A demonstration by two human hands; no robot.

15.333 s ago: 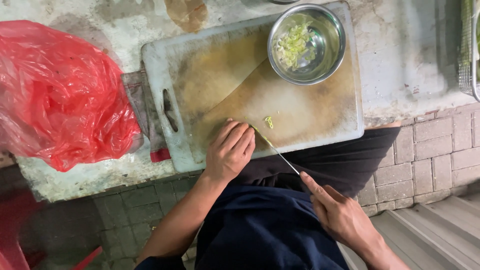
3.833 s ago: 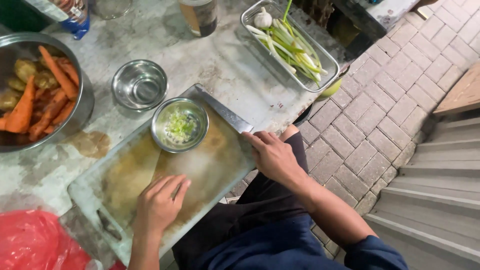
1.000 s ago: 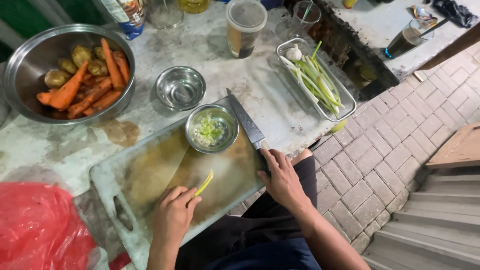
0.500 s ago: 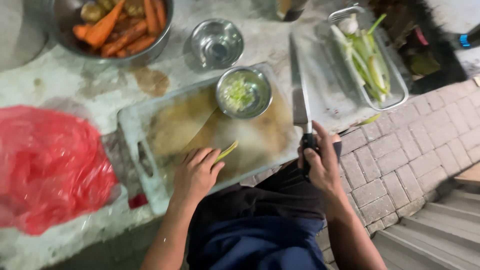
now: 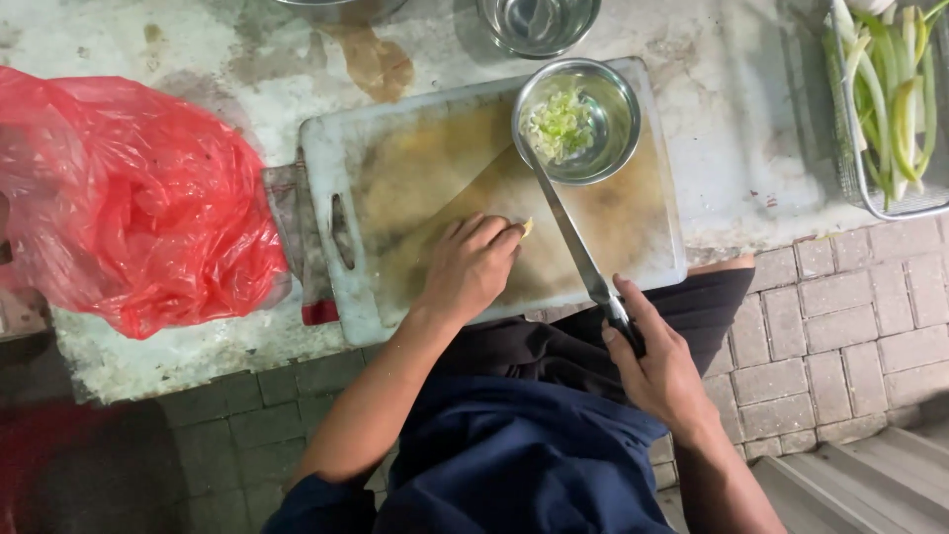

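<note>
On the stained counter (image 5: pixel 732 148) the big red plastic bag (image 5: pixel 129 188) bulges at my left, just beside the white cutting board (image 5: pixel 395 148), whose near edge hangs slightly past the counter lip over my lap; if I press hard there the board could tip or skid. At the far right sits a wire tray (image 5: pixel 850 178) of green onion stalks (image 5: pixel 890 89), well apart from my hands. A small steel bowl (image 5: pixel 578 119) of chopped greens (image 5: pixel 559 124) stands on the board's far corner, and the tip of my knife (image 5: pixel 568 232) lies right against its rim, so a quick stroke might knock it and spill the cuttings. My right hand (image 5: pixel 662 371) is wrapped around the handle, off the board's edge. My left hand (image 5: pixel 470 267) is curled, fingertips pinning a small pale piece (image 5: pixel 527 226) just beside the blade; with so little left to hold, I judge the edge could nick my fingers.
</note>
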